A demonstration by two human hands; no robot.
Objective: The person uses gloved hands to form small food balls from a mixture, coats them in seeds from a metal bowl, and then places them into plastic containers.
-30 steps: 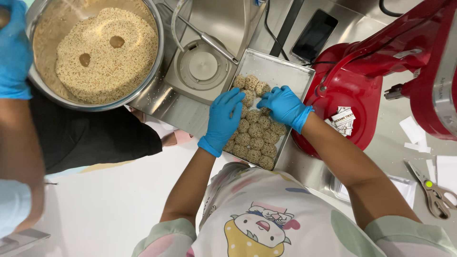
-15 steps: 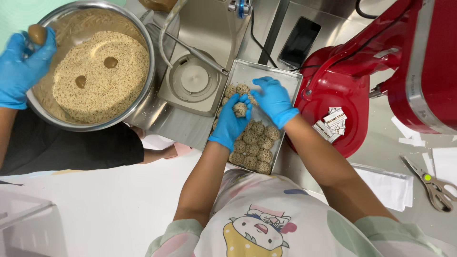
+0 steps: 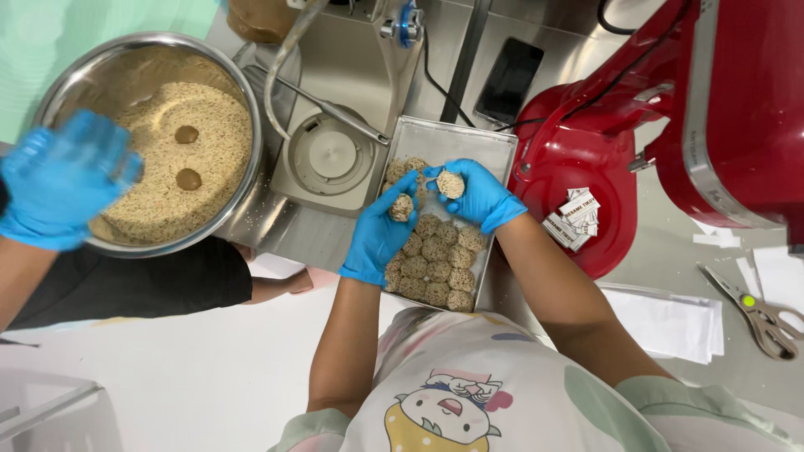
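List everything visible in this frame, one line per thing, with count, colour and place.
Tray: one, steel, centre of counter.
Coated balls: about a dozen in the tray, tan, in rows.
Bowl: one, steel, upper left, holding tan crumbs.
Uncoated balls: two, brown, on the crumbs.
Scale: one, grey, between bowl and tray.
Mixer: one, red, right.
Phone: one, black, behind the tray.
Labels: small pile, white, on the mixer base.
Scissors: one pair, grey handles, far right.
Papers: a few, white, lower right.
Co-worker's hands: blue gloves, blurred, at the bowl.
Left hand: blue glove, holds one ball over the tray.
Right hand: blue glove, holds one ball over the tray.
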